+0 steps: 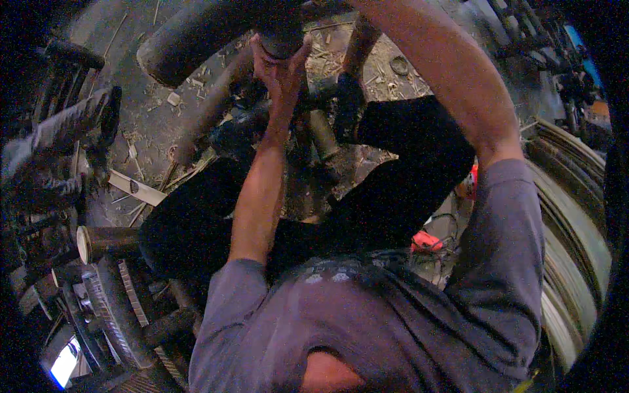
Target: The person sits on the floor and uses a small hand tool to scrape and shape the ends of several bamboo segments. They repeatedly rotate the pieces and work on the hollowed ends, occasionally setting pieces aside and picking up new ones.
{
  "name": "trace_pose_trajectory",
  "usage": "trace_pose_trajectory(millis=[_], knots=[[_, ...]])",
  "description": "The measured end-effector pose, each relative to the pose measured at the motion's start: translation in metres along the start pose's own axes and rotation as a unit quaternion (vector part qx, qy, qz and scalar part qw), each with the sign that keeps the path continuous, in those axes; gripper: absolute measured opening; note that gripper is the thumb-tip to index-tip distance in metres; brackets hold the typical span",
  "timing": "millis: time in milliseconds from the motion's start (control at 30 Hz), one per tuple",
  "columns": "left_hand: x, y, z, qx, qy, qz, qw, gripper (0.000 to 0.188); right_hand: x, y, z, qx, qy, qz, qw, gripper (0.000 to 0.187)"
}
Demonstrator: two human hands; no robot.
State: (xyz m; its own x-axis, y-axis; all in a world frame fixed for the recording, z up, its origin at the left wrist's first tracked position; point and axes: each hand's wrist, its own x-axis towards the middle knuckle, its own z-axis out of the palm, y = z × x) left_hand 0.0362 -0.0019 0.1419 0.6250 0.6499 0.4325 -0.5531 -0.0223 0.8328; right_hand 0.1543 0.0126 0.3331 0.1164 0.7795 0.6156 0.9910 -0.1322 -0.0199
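Observation:
A thick dark cylinder (196,42), rounded at its left end, spans the upper part of the picture. From below, my left hand (282,69) reaches up and cups a short dark round piece (283,44) that joins or lies against this cylinder. Thumb and fingers sit on either side of the round piece. My right forearm stretches up past the top edge, so the right hand is out of the picture. Below my left wrist, dim shapes and a short brownish tube (322,134) lie between my black-clad legs.
Wood chips and slivers (327,49) litter the floor, with a dark ring (398,64) and a pale notched strip (137,188) among them. Curved strips (576,183) are stacked at right. Dark frames and cylinders (114,314) crowd the left. An orange-red object (427,241) lies near my right side.

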Motion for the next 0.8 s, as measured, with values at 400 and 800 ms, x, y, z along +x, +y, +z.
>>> trace_pose_trajectory(millis=[400, 800], knots=[[0.004, 0.05, -0.001, -0.012, -0.039, -0.106, 0.994, 0.051, -0.252, 0.035, -0.088, 0.122, 0.257, 0.346, 0.894, 0.032], [-0.005, 0.027, 0.025, 0.136, 0.032, -0.078, 0.987, 0.049, -0.362, 0.093, 0.124, 0.184, 0.101, 0.63, 0.748, 0.04]])
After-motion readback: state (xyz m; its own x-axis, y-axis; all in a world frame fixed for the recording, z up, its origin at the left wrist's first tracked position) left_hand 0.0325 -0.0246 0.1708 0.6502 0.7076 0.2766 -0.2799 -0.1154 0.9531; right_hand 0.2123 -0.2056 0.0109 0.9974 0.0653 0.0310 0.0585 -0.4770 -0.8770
